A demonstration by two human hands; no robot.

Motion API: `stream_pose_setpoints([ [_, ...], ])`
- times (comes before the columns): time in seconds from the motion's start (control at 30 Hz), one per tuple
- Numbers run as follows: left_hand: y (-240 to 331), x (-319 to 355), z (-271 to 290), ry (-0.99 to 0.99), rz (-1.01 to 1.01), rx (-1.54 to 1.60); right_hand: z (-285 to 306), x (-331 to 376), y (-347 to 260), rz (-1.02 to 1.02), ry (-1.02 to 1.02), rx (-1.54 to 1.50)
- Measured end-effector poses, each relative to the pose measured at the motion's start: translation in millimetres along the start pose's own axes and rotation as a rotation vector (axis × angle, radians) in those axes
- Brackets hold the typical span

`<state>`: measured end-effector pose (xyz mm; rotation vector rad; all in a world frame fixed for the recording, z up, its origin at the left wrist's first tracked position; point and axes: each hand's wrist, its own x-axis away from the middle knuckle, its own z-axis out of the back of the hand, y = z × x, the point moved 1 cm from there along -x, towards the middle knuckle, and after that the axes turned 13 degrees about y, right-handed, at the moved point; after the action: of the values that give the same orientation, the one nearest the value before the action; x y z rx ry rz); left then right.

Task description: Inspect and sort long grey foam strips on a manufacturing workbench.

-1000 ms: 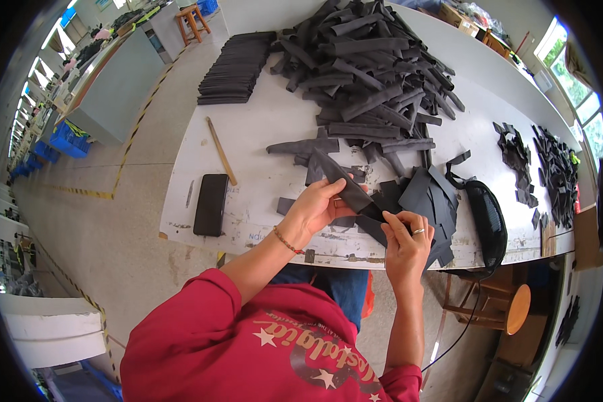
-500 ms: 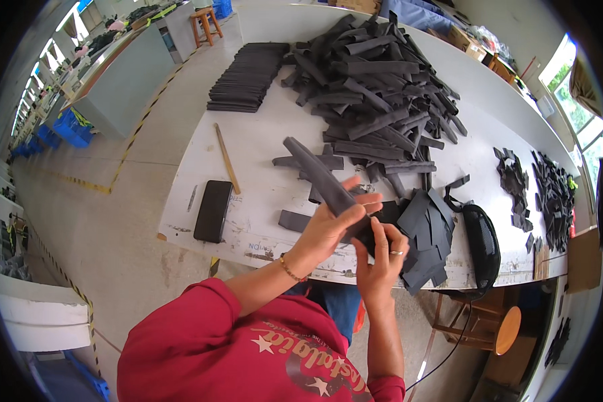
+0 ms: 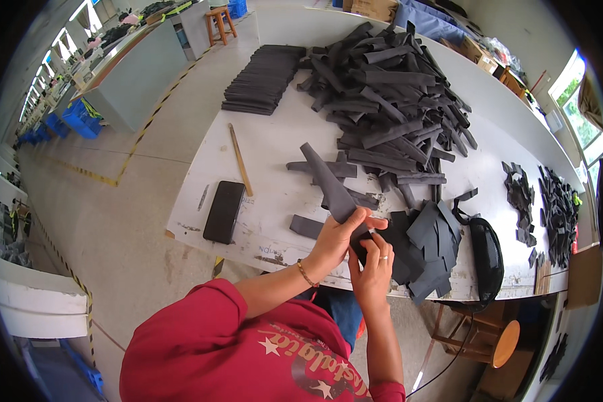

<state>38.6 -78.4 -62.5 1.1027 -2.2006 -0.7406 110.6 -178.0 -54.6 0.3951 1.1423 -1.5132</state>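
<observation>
Left hand [image 3: 333, 236] grips dark strip [image 3: 328, 184] | right hand [image 3: 375, 262], moved in from the stack [image 3: 425, 244], now pinches its lower end | table [image 3: 275, 147] pile untouched

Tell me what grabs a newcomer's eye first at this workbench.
A big heap of dark strips fills the far half of the white table. At the near edge, the left hand and right hand grip one long dark strip together. A black phone lies to their left.
</observation>
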Motion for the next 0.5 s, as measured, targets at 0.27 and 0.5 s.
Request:
stream_pose_setpoints([
  [0.27, -6, 10, -2, -0.033, 0.045, 0.103, 2, -9, -4, 0.037, -0.060, -0.085],
  [0.5, -3, 5, 6, 0.005, 0.060, 0.115, 13, -5, 0, -0.078, -0.185, -0.058],
])
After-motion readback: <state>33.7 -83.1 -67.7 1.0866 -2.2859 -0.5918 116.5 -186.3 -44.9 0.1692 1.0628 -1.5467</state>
